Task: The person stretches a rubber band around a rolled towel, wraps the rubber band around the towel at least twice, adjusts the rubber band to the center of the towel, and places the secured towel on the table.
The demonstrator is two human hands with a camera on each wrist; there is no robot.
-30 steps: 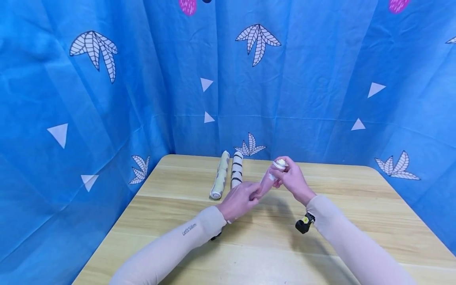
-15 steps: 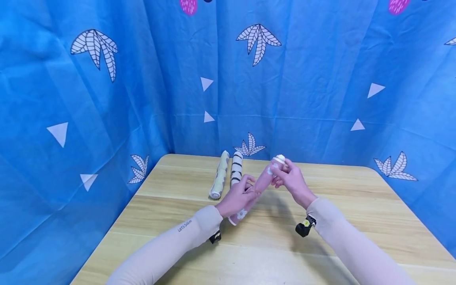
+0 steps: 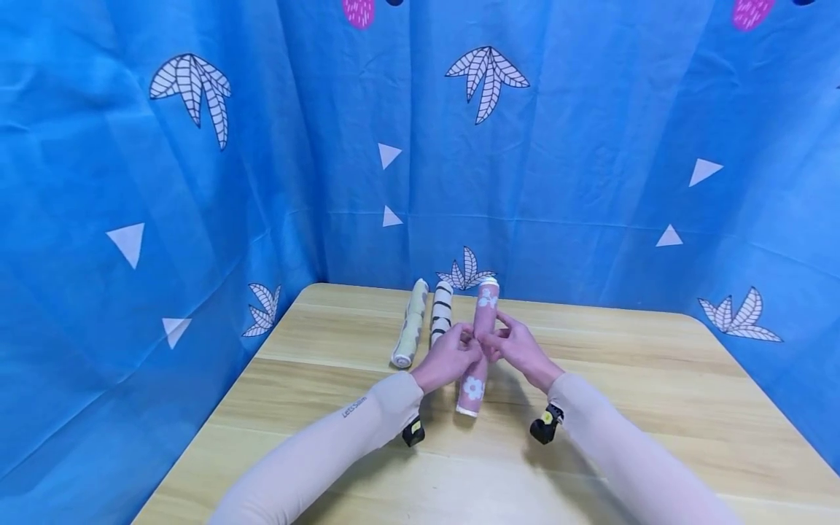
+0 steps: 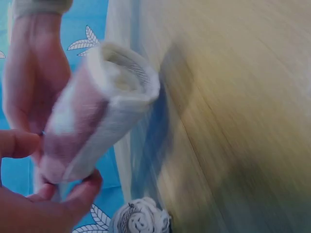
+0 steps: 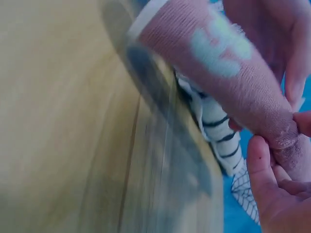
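Observation:
A rolled pink towel [image 3: 474, 390] with white flower patterns is held above the table, its far end pointing toward the back curtain. My left hand [image 3: 449, 359] pinches the roll's middle from the left. From the other side my right hand [image 3: 521, 351] grips it at nearly the same spot. In the left wrist view the towel's [image 4: 80, 116] white-edged spiral end faces the camera. The right wrist view shows the towel [image 5: 194, 53] dented where the fingertips meet it.
Left of the hands, a rolled black-and-white striped towel [image 3: 442, 310] and a rolled pale green patterned towel [image 3: 410, 328] lie side by side on the wooden table [image 3: 315, 343]. A blue patterned curtain [image 3: 558, 182] closes off the back and left.
The pink towel has turned from a slant to nearly straight away from me. My right hand has slid from its far end down to the middle, close to my left hand.

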